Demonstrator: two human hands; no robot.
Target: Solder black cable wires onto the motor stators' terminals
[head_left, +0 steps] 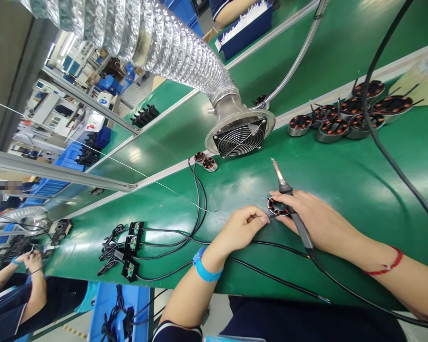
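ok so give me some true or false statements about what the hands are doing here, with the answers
1. The right hand holds a soldering iron. True.
2. The left hand wears a red string at the wrist. False: it wears a blue wrist strap; the red string is on the right wrist.
3. A small wound stator lies between the two hands on the green belt. True.
4. The iron's tip rests on that stator. False: the tip points up and away from it, toward the extractor fan.
5. The extractor fan sits nearer the person than the hands. False: it stands beyond them, at the end of a foil duct.
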